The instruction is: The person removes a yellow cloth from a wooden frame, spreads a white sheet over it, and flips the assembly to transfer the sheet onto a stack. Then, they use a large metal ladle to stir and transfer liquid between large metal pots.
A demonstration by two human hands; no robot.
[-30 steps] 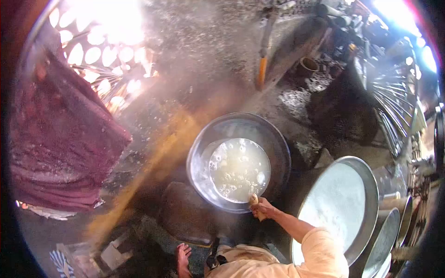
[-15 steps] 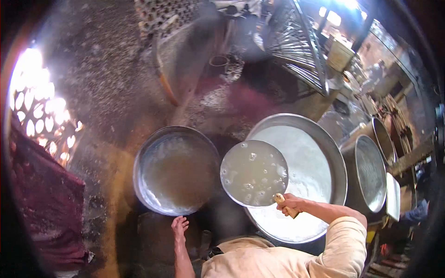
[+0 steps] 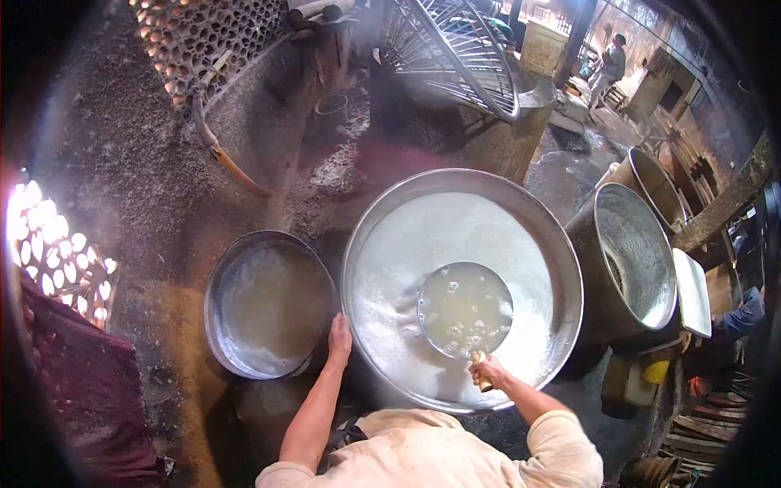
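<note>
My right hand point(image 3: 488, 374) is closed around the short wooden handle point(image 3: 482, 363) of a round scoop point(image 3: 465, 302). Cloudy, bubbly liquid shows inside the scoop's rim. It sits low inside a large metal pot point(image 3: 569, 268), over the pale, foamy liquid point(image 3: 382, 260). My left hand point(image 3: 340, 337) has its fingers stretched out, with nothing in them. Those fingers lie between the big pot and a smaller metal basin point(image 3: 213, 325), right at the basin's right rim. Brownish liquid point(image 3: 272, 301) covers the basin's bottom.
Two more metal pots stand on the right, the nearer one point(image 3: 598, 244) beside a white board point(image 3: 691, 293). A metal rack point(image 3: 455, 57) is at the back. Dark red cloth point(image 3: 81, 390) hangs at left. Another person point(image 3: 610, 65) is far off; a blue sleeve point(image 3: 744, 313) shows at right.
The scoop has moved from over the gap between the vessels into the middle of the large pot. My left hand has moved up and right along the basin. My view has shifted.
</note>
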